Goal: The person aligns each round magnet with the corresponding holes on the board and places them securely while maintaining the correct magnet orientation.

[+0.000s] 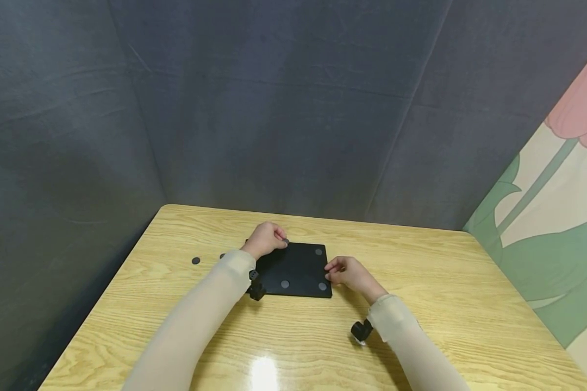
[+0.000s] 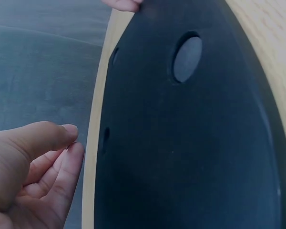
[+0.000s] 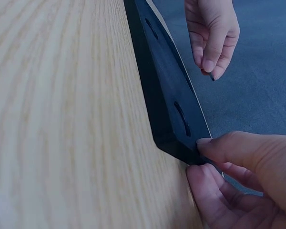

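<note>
A black square board [image 1: 293, 267] with round recesses lies flat on the table. Grey discs sit in some recesses, such as the disc [image 1: 318, 252] at the far right and the disc [image 1: 285, 284] on the near side. Over the board's far edge, my left hand [image 1: 268, 238] pinches a small dark disc [image 3: 211, 76] between thumb and fingertips. My right hand [image 1: 351, 273] holds the board's right edge, thumb on top and fingers against the side. My left forearm and hand hide much of the board's left side.
One loose dark disc [image 1: 195, 260] lies on the wooden table [image 1: 420, 260] left of the board. Another disc [image 1: 222, 256] shows beside my left sleeve. A dark grey cloth [image 1: 283, 108] hangs behind the table, and a flower-patterned panel [image 1: 557, 228] stands to the right.
</note>
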Demonstrator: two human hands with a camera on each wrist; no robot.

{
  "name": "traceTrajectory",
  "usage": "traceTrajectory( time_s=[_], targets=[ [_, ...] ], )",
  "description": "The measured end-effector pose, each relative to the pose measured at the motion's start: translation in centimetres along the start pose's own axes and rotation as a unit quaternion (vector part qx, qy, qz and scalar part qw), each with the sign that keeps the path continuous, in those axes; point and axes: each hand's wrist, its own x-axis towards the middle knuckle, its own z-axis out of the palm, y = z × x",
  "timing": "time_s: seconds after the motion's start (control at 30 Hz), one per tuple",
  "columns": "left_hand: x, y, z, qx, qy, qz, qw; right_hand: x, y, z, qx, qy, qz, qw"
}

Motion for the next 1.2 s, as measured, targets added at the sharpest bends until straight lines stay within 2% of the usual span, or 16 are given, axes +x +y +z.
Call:
traceTrajectory(
  time_s=[0.2, 0.47, 0.9, 1.2],
  targets=[
    [0.18, -0.38, 0.45, 0.021, -0.008, -0.002, 0.9997, 0.08, -0.13, 0.12, -0.001, -0.002, -0.005, 1.0000],
    [0.08, -0.51, 0.41, 0.041, -0.009, -0.021, 0.9989, 0.13, -0.57, 0.30, -0.005, -0.003, -0.007, 1.0000],
    [0.39, -1.00, 0.75, 0.044, -0.014, -0.030, 0.9985, 0.19, -0.30, 0.23, -0.001, -0.007, -0.003, 1.0000],
    [0.17, -0.53, 0.79, 0.047, -0.019, -0.032, 0.9982, 0.12, -0.24, 0.14, -0.003, -0.002, 0.008, 1.0000]
  ],
)
